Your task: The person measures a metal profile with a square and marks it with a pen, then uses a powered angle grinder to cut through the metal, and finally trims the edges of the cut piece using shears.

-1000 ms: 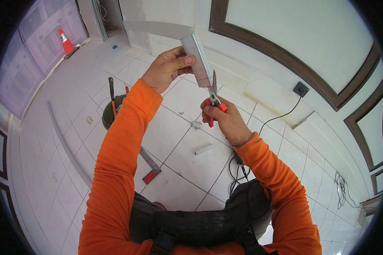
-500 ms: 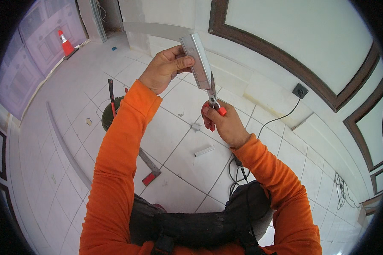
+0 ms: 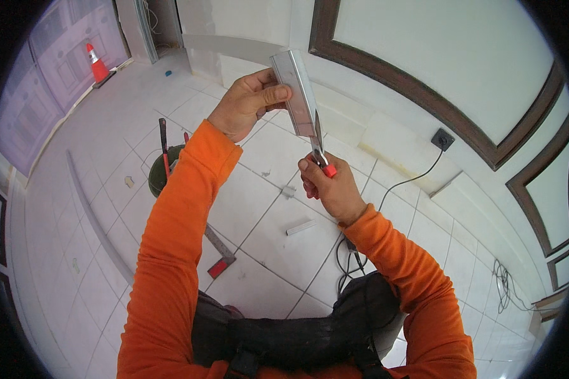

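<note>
Snips [image 3: 318,148] tighter vs b4, handles [image 3: 330,170] mostly hidden; hands [image 3: 250,104] [image 3: 338,189] round metal channel [image 3: 301,106] + snips.

One left hand [image 3: 245,106], one right hand [image 3: 339,189]; one metal channel piece [image 3: 293,93], one pair of red-handled snips [image 3: 318,151]. Also counted: one green bucket [image 3: 157,179], one metal square [image 3: 219,244], two small metal pieces [image 3: 301,228], one long strip [image 3: 95,217], one traffic cone [image 3: 98,67], one wall socket [image 3: 442,139].
</note>
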Demonstrator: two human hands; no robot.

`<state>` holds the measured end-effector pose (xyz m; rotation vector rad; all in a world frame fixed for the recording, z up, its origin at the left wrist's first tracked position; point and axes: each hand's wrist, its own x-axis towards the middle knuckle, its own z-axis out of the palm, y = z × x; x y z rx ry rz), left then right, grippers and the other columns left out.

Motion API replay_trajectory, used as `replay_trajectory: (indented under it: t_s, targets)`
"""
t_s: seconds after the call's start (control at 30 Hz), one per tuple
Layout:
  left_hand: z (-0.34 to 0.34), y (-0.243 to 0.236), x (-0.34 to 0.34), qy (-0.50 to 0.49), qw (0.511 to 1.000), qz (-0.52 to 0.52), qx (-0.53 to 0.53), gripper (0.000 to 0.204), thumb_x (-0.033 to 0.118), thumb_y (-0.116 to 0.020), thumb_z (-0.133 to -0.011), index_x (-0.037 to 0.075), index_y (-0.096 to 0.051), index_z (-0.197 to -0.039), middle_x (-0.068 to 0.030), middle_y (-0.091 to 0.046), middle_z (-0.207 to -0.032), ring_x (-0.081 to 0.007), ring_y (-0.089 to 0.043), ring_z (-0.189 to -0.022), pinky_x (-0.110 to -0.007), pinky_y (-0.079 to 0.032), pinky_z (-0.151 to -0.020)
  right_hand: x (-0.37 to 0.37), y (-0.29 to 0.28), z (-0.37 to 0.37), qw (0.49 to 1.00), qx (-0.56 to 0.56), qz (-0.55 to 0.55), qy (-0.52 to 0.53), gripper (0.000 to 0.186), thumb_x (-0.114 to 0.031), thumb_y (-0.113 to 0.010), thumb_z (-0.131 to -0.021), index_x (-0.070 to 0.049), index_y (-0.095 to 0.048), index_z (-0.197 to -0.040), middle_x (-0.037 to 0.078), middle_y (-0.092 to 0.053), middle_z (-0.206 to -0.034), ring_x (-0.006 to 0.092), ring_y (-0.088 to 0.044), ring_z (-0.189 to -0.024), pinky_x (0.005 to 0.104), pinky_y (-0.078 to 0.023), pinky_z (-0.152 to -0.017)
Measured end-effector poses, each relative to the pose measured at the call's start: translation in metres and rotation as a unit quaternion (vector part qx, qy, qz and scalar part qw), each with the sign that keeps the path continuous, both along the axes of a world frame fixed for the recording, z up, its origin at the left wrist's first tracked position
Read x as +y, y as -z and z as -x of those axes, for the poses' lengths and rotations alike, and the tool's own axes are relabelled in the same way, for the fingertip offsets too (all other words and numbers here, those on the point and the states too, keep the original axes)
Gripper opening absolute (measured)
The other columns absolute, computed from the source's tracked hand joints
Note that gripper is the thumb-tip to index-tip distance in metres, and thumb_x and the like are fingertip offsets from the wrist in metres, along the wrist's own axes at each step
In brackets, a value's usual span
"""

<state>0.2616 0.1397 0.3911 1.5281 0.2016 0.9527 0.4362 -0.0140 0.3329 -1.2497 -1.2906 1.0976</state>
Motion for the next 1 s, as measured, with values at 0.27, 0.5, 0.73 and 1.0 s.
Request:
replay_trajectory:
  t_s: [0.27, 0.5, 0.73, 1.0]
  targets:
    - [-0.003, 0.0, -0.005, -0.012, 1.0, -0.004, 0.015, 0.045, 0.027, -0.074, -0.09, 0.003, -0.06, -0.126, -0.0044, -0.068, -0.11, -0.016, -0.063, -0.104, -0.035, -0.048, -0.096, 0.001, 0.003, -0.001, 1.0, 0.013, 0.006, 0.002, 0.029, -0.029, -0.062, -0.097, -0.002, -0.058, -0.088, 0.0, -0.05, -0.059, 0.0097, -0.047, -0.051, 0.0289, -0.04, -0.048]
    - [-0.007, 0.007, -0.001, -0.004, 0.999, 0.036, -0.027, 0.041, 0.021, -0.072, -0.093, -0.001, -0.061, -0.125, -0.008, -0.067, -0.113, -0.0187, -0.065, -0.104, -0.035, -0.054, -0.093, 0.005, 0.001, -0.001, 0.998, 0.049, -0.016, -0.041, 0.026, -0.028, -0.063, -0.096, -0.002, -0.06, -0.096, 0.002, -0.058, -0.072, 0.01, -0.052, -0.065, 0.0273, -0.045, -0.06]
    - [-0.003, 0.005, 0.01, 0.012, 0.998, 0.063, -0.027, 0.044, 0.029, -0.064, -0.098, 0.003, -0.057, -0.132, -0.0067, -0.066, -0.118, -0.0186, -0.063, -0.111, -0.036, -0.048, -0.103, 0.013, 0.023, -0.016, 0.999, 0.008, -0.027, -0.024, 0.029, -0.027, -0.063, -0.094, -0.001, -0.062, -0.108, 0.004, -0.064, -0.087, 0.0138, -0.057, -0.079, 0.0296, -0.048, -0.073]
    - [-0.014, 0.003, -0.007, 0.002, 0.996, 0.08, -0.028, 0.059, 0.037, -0.069, -0.093, -0.001, -0.053, -0.136, -0.0093, -0.065, -0.12, -0.0197, -0.062, -0.117, -0.034, -0.047, -0.105, 0.009, 0.01, -0.016, 0.985, -0.154, -0.045, 0.066, 0.023, -0.023, -0.065, -0.092, -0.001, -0.064, -0.098, 0.007, -0.064, -0.081, 0.0172, -0.059, -0.076, 0.0333, -0.049, -0.074]
